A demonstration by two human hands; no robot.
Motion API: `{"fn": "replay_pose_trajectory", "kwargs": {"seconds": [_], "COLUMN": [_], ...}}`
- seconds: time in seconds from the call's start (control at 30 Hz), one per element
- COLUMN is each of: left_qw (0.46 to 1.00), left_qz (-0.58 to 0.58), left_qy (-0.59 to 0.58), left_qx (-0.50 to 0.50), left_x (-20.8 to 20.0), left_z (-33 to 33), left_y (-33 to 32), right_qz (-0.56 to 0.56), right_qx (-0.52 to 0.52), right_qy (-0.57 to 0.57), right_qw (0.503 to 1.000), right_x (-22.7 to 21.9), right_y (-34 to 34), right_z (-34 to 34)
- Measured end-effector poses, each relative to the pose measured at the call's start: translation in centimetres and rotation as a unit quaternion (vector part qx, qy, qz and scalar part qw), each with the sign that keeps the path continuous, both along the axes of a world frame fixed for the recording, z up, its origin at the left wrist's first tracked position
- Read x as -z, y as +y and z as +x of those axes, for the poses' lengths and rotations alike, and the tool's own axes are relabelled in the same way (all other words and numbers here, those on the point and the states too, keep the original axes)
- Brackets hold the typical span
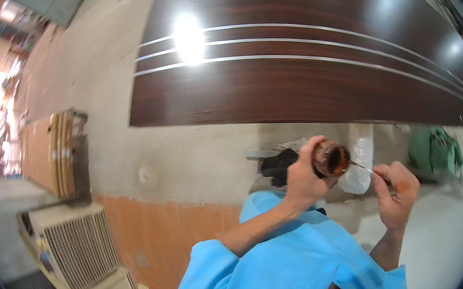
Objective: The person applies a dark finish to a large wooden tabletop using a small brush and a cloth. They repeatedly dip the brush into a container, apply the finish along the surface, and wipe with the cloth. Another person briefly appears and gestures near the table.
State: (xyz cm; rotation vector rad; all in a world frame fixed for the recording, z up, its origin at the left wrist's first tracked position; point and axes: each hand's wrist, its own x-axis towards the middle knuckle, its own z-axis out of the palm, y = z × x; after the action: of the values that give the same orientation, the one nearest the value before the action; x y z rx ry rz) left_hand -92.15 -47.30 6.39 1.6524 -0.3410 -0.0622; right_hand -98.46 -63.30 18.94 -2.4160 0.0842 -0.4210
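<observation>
My left hand (304, 179) is wrapped round a small brown-stained jar (325, 153), tilted so its dark mouth faces right. In my right hand (396, 188) a thin stick-like tool (362, 167) is pinched, its far end at the jar's mouth. Whether that tool is a brush cannot be made out. Beyond both hands lies a dark brown wood-grain panel (225, 90), glossy and crossed by three thin silver strips. Both hands are just off its near edge, not touching it.
A green bag-like bundle (434, 149) sits at the right below the panel. Clear plastic wrap (358, 155) and a black cloth-like item (277, 165) lie below the near edge. At the left are a slatted air cooler (80, 250) and stacked brown boards (50, 152).
</observation>
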Motion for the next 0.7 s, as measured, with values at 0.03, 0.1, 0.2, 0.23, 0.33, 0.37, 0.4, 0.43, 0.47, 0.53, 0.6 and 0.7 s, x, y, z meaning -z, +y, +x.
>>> {"fn": "replay_pose_trajectory", "kwargs": {"seconds": [0.03, 0.1, 0.2, 0.23, 0.33, 0.37, 0.4, 0.43, 0.47, 0.53, 0.6, 0.7], "left_qw": [1.000, 0.999, 0.998, 0.997, 0.996, 0.996, 0.997, 0.997, 0.996, 0.995, 0.995, 0.995], "left_qz": [-0.001, -0.002, -0.032, -0.032, -0.037, -0.036, -0.034, -0.034, -0.023, -0.011, -0.010, -0.012], "left_qy": [0.001, 0.005, -0.034, -0.040, -0.048, -0.041, -0.036, -0.033, -0.043, -0.047, -0.048, -0.045], "left_qx": [0.013, 0.034, 0.047, 0.051, 0.062, 0.064, 0.066, 0.067, 0.070, 0.083, 0.085, 0.087], "left_x": [0.3, 0.8, 1.1, 1.3, 1.1, 0.9, 0.8, 0.8, 0.8, 0.9, 1.0, 1.2], "left_z": [0.3, 1.0, 1.4, 1.4, 1.2, 0.8, 0.5, 0.2, 0.0, -0.3, -0.5, -0.7], "left_y": [-0.2, -0.8, -1.8, -2.2, -2.9, -3.2, -3.5, -3.8, -4.0, -4.5, -4.9, -5.3], "right_qz": [0.000, 0.000, -0.045, -0.065, -0.116, -0.138, -0.160, -0.164, -0.171, -0.173, -0.165, -0.162], "right_qx": [0.002, 0.000, 0.000, -0.008, -0.039, -0.047, -0.055, -0.056, -0.059, -0.056, -0.041, -0.028], "right_qy": [-0.012, -0.043, -0.040, -0.054, -0.075, -0.074, -0.075, -0.069, -0.064, -0.059, -0.062, -0.061], "right_qw": [1.000, 0.999, 0.998, 0.996, 0.990, 0.986, 0.983, 0.982, 0.982, 0.982, 0.984, 0.985], "right_x": [0.1, 0.4, 0.6, 0.7, 0.7, 0.8, 0.9, 1.0, 1.2, 1.7, 2.1, 2.6], "right_y": [-0.1, -0.5, -1.4, -1.8, -2.7, -3.0, -3.2, -3.4, -3.7, -4.1, -4.5, -4.9], "right_z": [0.1, 0.3, 0.9, 1.0, 1.3, 1.2, 1.2, 1.1, 0.9, 0.6, 0.2, -0.4]}}
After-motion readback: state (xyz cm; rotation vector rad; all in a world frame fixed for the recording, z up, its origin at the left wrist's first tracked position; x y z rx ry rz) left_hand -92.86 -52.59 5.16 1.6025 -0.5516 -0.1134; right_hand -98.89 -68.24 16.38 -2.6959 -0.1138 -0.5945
